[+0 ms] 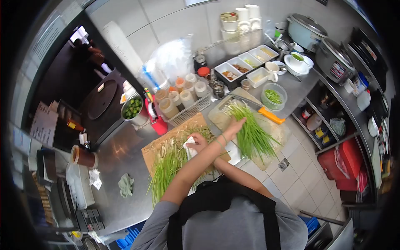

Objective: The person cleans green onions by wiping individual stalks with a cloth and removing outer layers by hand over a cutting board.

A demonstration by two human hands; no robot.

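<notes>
My forearms cross, the left one on top. On the right, my left hand (236, 126) is closed on a bunch of green onions (252, 133), which lies across a pale cutting board (218, 118). My right hand (200, 143) grips a crumpled white cloth or paper (191, 146); which of the two I cannot tell. It is over a brown board (148, 155) covered with more green onions (166, 171) and loose root trimmings. An orange handle (271, 115) lies at the pale board's far edge, beside the bunch.
A tub of chopped green onion (273, 96) stands behind the pale board. Squeeze bottles fill a basket (191, 110) at the back, beside a pot of green limes (133, 109). Topping trays (228, 71) line the wall. A crumpled green cloth (126, 185) lies on the left.
</notes>
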